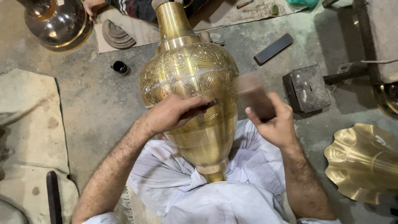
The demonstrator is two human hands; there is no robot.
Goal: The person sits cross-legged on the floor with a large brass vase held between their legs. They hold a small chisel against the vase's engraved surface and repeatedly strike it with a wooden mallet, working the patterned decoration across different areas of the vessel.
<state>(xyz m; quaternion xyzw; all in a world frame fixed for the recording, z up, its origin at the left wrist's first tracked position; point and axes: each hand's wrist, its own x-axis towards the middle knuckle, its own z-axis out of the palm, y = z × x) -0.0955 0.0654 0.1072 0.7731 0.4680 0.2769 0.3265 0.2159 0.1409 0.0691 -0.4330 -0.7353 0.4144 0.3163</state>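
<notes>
A large engraved brass vase [190, 79] lies tilted across my lap, its neck pointing away from me. My left hand [176, 112] rests on the vase's belly and pinches a thin dark chisel [203, 108] against the metal. My right hand [273, 122] is closed around a dark wooden mallet [255, 95], blurred by motion, just right of the chisel's end. The foot of the vase sits between my knees on pale cloth.
A fluted brass dish [360, 161] lies at the right. A dark metal block [306, 88] and a flat dark bar [273, 49] sit on the concrete floor. A polished round vessel [58, 23] stands at top left beside another person's hand [92, 7]. A small dark cup [120, 67] stands left of the vase.
</notes>
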